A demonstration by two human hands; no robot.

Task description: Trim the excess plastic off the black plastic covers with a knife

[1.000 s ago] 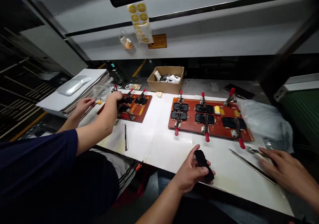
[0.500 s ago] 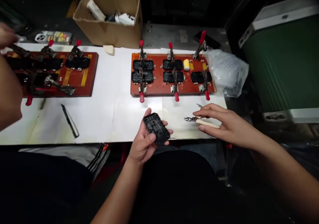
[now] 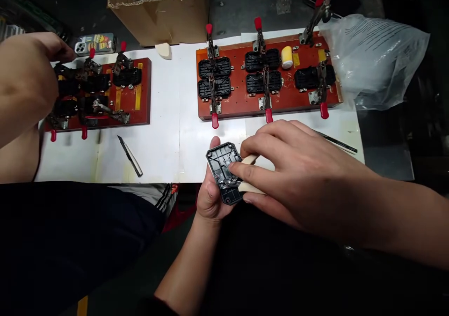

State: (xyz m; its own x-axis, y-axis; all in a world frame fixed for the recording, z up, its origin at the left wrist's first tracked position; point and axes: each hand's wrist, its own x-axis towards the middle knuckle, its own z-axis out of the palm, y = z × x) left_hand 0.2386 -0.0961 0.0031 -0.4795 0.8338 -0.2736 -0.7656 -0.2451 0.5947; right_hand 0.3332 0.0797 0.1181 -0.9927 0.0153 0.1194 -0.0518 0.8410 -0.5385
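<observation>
My left hand [image 3: 209, 195] grips a small black plastic part [image 3: 223, 168], its ribbed inner side facing up, at the near edge of the white work surface [image 3: 164, 133]. My right hand [image 3: 298, 166] is closed on small cutting pliers with cream handles [image 3: 249, 173], whose metal tip rests on the middle of the part. Behind my hands lies a red-brown fixture board [image 3: 268, 75] with red-tipped toggle clamps, several black parts seated in it and a small yellow roll [image 3: 286, 56].
A co-worker's arm [image 3: 24, 84] reaches over a second red fixture board [image 3: 101, 93] at the left. A craft knife [image 3: 130, 156], a cardboard box [image 3: 159, 11], a clear plastic bag [image 3: 373, 58], a phone [image 3: 94, 42] and a thin metal tool [image 3: 336, 143] lie around.
My right hand picked up the pliers from the table and brought them onto the black part. My left hand raised and turned the part. The view tilted down and closer.
</observation>
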